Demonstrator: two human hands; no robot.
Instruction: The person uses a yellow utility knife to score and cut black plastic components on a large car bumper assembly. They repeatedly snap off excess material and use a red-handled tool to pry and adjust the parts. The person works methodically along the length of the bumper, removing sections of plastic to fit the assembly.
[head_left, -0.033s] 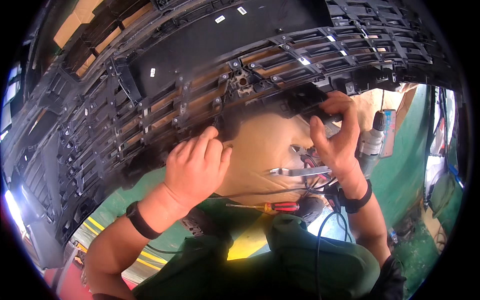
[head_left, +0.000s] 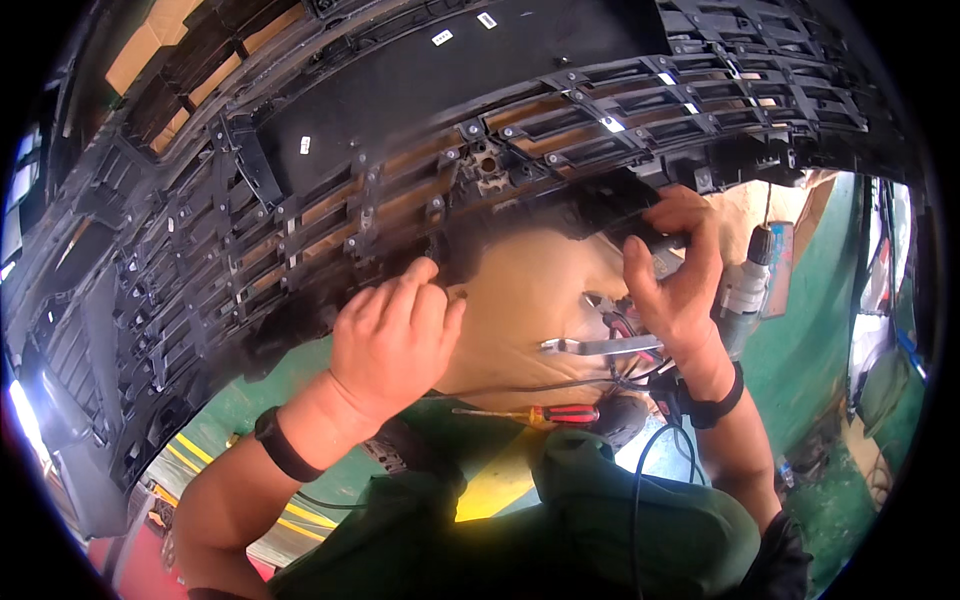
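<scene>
A large black plastic car bumper with a slatted grille [head_left: 490, 165] spans the upper view, its ribbed inner side facing me. At its lower edge is my left hand [head_left: 395, 325], fingers curled and closed, the index fingertip against the dark plastic. What lies under those fingers is hidden. To the right, my right hand [head_left: 685, 270] curves its thumb and fingers around a black plastic piece [head_left: 615, 200] beside the bumper's lower edge. Part of that piece is covered by the fingers, and I cannot tell whether it joins the bumper.
Below the hands lie a metal pry tool [head_left: 600, 346] and a screwdriver with a red and black handle [head_left: 565, 413]. A power drill [head_left: 745, 285] stands right of my right hand. Brown cardboard [head_left: 510, 310] is beneath the bumper; a black cable [head_left: 640, 480] runs by my knees.
</scene>
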